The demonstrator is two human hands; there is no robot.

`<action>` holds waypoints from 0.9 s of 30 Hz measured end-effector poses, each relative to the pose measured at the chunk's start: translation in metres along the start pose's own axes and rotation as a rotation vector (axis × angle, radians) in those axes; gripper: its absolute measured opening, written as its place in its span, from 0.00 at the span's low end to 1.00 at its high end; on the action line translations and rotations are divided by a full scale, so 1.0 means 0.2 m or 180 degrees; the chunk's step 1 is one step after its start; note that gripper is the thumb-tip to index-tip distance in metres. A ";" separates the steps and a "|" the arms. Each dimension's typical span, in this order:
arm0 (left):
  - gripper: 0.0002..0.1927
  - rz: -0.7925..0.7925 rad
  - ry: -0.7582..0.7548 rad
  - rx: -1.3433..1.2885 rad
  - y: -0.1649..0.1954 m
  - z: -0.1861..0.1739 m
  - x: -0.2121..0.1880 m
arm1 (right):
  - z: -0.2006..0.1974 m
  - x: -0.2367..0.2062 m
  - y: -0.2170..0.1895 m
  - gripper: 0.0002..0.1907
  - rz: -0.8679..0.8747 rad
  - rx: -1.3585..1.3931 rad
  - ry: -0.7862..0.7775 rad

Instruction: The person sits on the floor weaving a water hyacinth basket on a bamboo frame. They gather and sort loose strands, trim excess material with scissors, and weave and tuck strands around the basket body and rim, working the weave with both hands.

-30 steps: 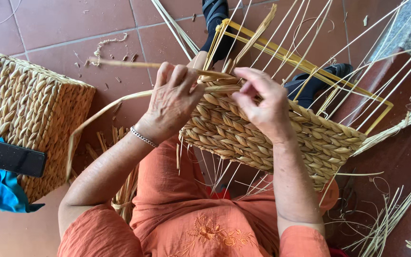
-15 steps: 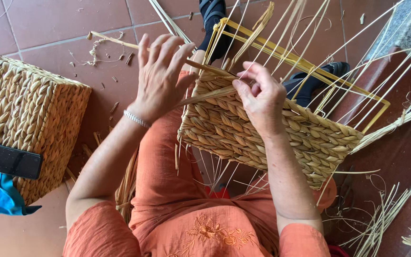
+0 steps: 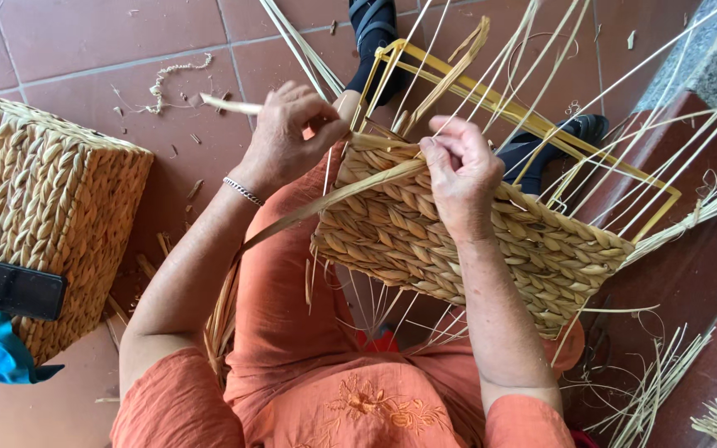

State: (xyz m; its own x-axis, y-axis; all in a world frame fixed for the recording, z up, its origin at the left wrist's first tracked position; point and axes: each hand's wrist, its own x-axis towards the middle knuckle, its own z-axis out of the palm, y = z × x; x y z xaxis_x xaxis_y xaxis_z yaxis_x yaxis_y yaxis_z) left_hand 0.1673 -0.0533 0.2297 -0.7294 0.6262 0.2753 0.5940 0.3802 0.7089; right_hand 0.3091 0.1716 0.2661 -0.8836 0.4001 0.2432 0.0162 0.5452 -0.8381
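Half-woven basket [image 3: 466,241] lies tilted across the lap, yellow wire frame [image 3: 541,124] and bare upright stakes sticking out past its woven edge, toward the floor tiles.

Left hand [image 3: 288,137] sits just off the basket's top-left corner, clenched on a flat straw strand [image 3: 334,199]; the strand's short end pokes out beyond the knuckles, the long tail runs down past the basket's left side to the lap.

Right hand [image 3: 458,170] is on the basket's woven edge, fingers pinching the strand where it meets the last row.

Judgement on doing this pass well:
- keep the strand taut from the left while the right pins the crossing, else the row goes slack
- seat it tight against the row below, no gap
- keep the strand flat, no twist
- don't bend the thin stakes while threading

Finished woven basket [image 3: 35,207] stands on the floor, well left of the lap basket. Loose straw [image 3: 657,390] lies right of it.
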 end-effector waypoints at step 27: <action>0.17 0.1141 -0.0765 0.2020 0.49 -0.04 -0.02 | 0.08 0.01 0.09 0.08 -0.1694 -0.1163 0.0466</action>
State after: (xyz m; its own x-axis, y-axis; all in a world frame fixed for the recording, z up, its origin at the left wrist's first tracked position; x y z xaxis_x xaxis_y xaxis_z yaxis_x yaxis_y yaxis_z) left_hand 0.2250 -0.0237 0.3044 -0.4047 0.8881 0.2179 0.9142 0.3984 0.0743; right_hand 0.3004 0.1706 0.2434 -0.7425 0.0888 0.6639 -0.2246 0.9008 -0.3717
